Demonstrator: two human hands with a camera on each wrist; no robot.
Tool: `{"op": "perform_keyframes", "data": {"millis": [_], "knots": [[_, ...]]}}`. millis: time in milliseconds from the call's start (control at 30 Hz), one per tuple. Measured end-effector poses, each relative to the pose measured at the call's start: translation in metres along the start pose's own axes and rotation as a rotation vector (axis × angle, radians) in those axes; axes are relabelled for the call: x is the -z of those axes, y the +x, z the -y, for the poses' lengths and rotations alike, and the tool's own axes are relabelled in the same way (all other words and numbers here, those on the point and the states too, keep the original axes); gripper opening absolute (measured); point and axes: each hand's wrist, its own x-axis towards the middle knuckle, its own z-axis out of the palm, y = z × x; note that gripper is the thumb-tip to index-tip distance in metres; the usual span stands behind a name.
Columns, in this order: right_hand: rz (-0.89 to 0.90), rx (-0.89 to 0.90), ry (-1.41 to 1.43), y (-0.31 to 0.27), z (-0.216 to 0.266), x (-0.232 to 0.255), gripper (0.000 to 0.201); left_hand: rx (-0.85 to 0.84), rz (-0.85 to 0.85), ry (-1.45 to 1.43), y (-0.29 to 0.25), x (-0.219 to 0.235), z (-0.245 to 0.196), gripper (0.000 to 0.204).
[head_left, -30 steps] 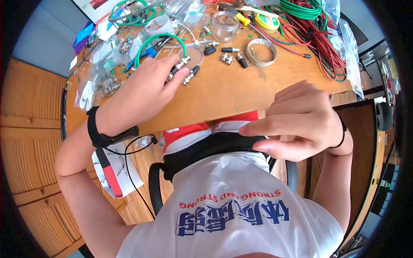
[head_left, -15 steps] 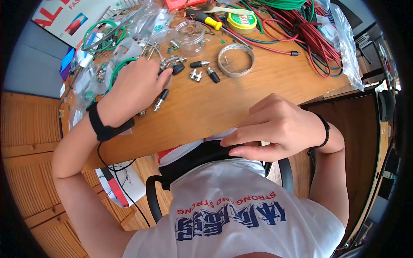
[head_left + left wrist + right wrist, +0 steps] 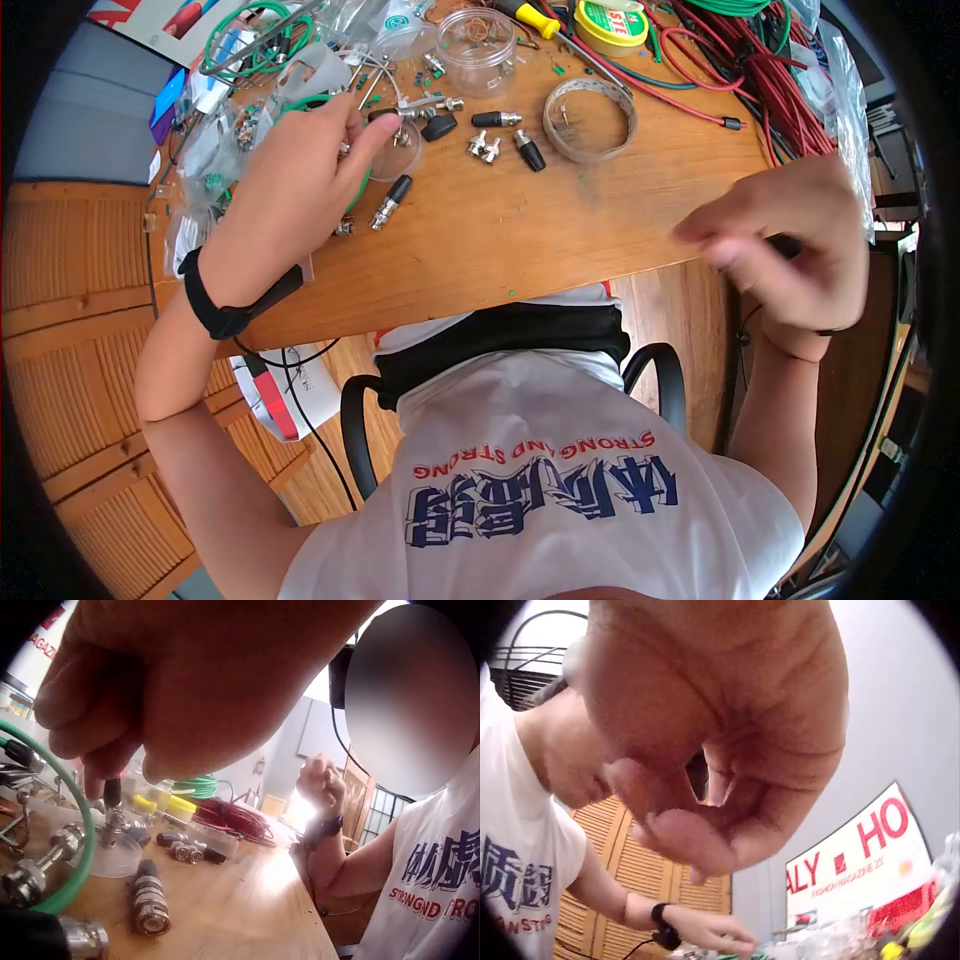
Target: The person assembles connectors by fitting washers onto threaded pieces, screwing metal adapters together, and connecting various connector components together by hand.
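In the head view my left hand [image 3: 300, 170] reaches over the left side of the table, palm down. The left wrist view shows its fingertips pinching the black end of a metal BNC connector [image 3: 112, 814], above a clear round lid [image 3: 124, 859]. Beneath the hand runs a green cable [image 3: 88, 832]. Closer to the table's front lies another BNC connector with a black sleeve [image 3: 391, 203]. My right hand [image 3: 790, 240] hovers off the table's right edge, its fingers loosely curled with nothing between them.
Behind the lid stands a clear round jar [image 3: 477, 55]. A roll of tape [image 3: 590, 120] lies right of several loose connectors [image 3: 530, 151]. Red cables [image 3: 810, 110] pile up at the back right, near a screwdriver [image 3: 540, 22] and a yellow-green tin [image 3: 610, 30]. Plastic bags [image 3: 195, 205] crowd the left.
The left hand has let go of the connector on the green cable and now pinches a black-ended connector farther back. My right hand has swung outward to the right, away from my lap.
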Motion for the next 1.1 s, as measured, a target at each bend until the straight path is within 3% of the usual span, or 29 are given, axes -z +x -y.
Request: {"op": "perform_keyframes", "data": {"millis": [33, 100, 267, 400, 500, 633, 833, 900, 967, 1100], "knots": [[-0.036, -0.035, -0.081, -0.004, -0.003, 0.012, 0.024, 0.06, 0.014, -0.008, -0.002, 0.002, -0.001, 0.039], [-0.34, -0.612, -0.141, -0.01, 0.033, 0.047, 0.022, 0.036, -0.015, -0.033, -0.006, 0.001, 0.002, 0.036], [-0.377, -0.586, 0.054, -0.046, -0.007, 0.008, 0.022, -0.077, -0.031, -0.037, -0.012, 0.002, 0.012, 0.028], [-0.463, -0.619, 0.177, -0.095, -0.023, -0.018, 0.023, -0.038, -0.013, -0.046, -0.012, 0.0, -0.001, 0.028], [-0.458, -0.618, 0.084, -0.12, -0.023, 0.016, 0.024, 0.03, 0.022, -0.058, -0.013, 0.005, -0.013, 0.028], [-0.54, -0.468, 0.042, -0.121, -0.042, 0.031, 0.025, 0.011, -0.015, -0.097, -0.023, 0.011, -0.014, 0.024], [-0.762, -0.185, -0.075, -0.112, -0.072, 0.057, 0.026, 0.15, 0.041, -0.046, -0.044, 0.02, -0.019, 0.012], [-0.875, -0.049, -0.112, -0.1, -0.086, 0.064, 0.027, 0.124, 0.101, -0.001, -0.053, 0.026, -0.018, 0.009], [-0.967, 0.061, -0.117, -0.09, -0.1, 0.063, 0.027, 0.09, 0.119, -0.149, -0.06, 0.031, -0.021, 0.01], [-0.965, -0.018, -0.019, -0.115, -0.105, 0.035, 0.028, 0.12, 0.213, -0.282, -0.071, 0.018, -0.02, 0.013]]}}
